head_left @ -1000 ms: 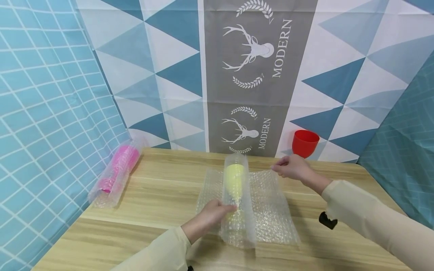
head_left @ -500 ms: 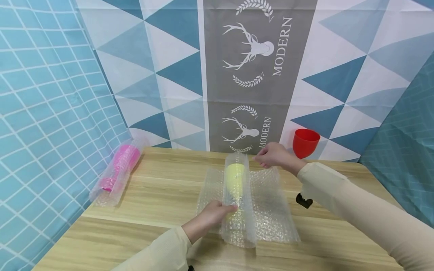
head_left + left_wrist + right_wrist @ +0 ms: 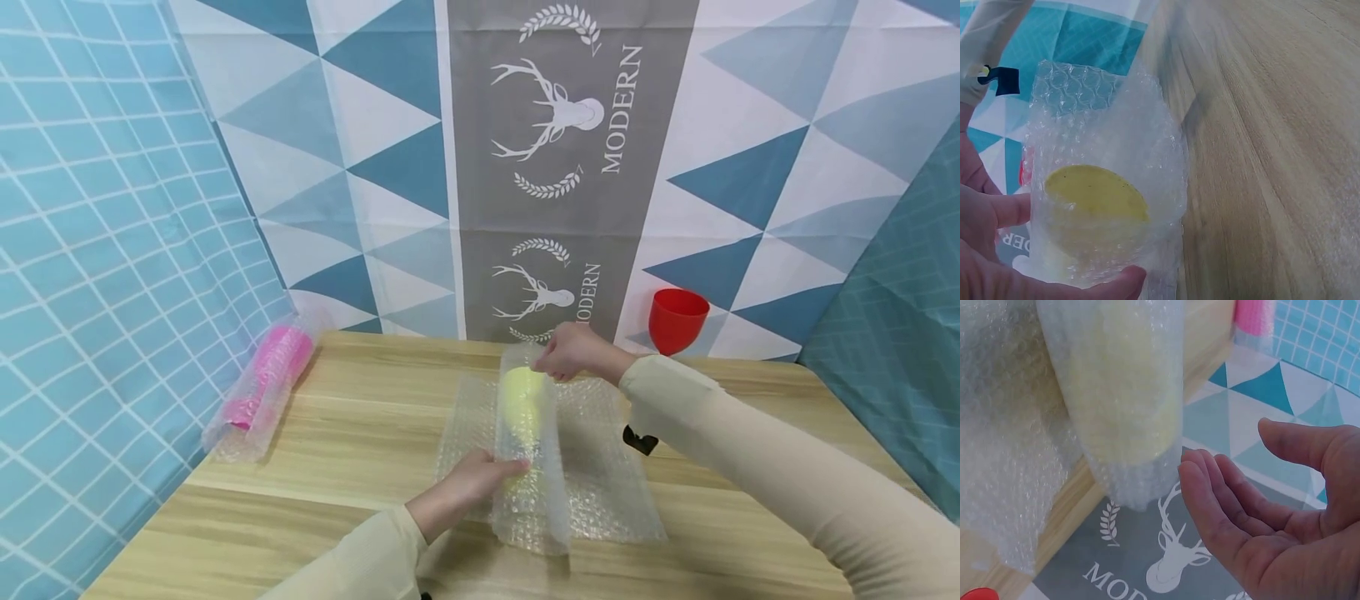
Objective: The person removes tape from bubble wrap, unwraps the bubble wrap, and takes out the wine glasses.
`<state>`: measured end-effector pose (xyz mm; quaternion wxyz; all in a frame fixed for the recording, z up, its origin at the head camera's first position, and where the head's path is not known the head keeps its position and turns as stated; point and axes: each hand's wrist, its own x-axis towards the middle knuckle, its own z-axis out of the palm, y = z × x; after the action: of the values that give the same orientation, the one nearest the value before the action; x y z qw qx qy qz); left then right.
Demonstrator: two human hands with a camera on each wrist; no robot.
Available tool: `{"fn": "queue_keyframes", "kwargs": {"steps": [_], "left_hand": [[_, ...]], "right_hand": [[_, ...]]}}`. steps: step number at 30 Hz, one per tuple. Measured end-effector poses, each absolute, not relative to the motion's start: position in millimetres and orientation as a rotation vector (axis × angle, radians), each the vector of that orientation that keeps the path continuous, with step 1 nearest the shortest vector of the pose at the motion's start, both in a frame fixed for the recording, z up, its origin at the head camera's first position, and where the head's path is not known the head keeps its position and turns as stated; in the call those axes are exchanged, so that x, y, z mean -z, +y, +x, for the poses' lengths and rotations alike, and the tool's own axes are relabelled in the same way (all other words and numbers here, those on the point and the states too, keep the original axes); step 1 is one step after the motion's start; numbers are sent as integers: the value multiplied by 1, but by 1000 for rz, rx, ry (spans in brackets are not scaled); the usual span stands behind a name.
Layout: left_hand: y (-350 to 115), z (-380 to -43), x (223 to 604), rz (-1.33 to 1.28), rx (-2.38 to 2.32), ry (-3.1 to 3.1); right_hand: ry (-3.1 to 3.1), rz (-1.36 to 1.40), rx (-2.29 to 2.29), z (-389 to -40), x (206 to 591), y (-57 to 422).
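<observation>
A yellow goblet [image 3: 522, 400], its bowl toward the back and tapering to a stem, lies rolled in clear bubble wrap [image 3: 551, 492] at the middle of the table. My left hand [image 3: 476, 486] grips the roll near the stem, thumb on top, the rest of the fingers partly hidden. In the left wrist view the round yellow rim [image 3: 1094, 190] shows through the plastic. My right hand [image 3: 577, 350] is at the roll's back end; in the right wrist view its fingertips [image 3: 1191, 465] are right beside the wrap, with the thumb held apart and nothing visible between.
An unrolled flap of bubble wrap [image 3: 611, 492] spreads to the right of the roll. A pink wrapped goblet [image 3: 277, 358] lies at the table's left edge. At the back right stands a red cup [image 3: 677, 321], partly behind my right sleeve. Patterned cloth walls [image 3: 405, 208] border the wooden table [image 3: 360, 392].
My right hand has moved left and slightly forward, from the flap's far corner over to the back end of the roll. The left hand stays on the roll.
</observation>
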<state>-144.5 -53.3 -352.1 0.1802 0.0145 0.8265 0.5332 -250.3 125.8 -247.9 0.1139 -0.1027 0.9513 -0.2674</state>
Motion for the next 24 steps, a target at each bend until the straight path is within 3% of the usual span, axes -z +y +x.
{"fn": "queue_keyframes", "kwargs": {"steps": [13, 24], "left_hand": [[-45, -144, 356, -35, -1467, 2321], [-44, -144, 354, -33, -1459, 2305]], "right_hand": [[2825, -346, 496, -257, 266, 113], [2747, -233, 596, -262, 276, 109]]}}
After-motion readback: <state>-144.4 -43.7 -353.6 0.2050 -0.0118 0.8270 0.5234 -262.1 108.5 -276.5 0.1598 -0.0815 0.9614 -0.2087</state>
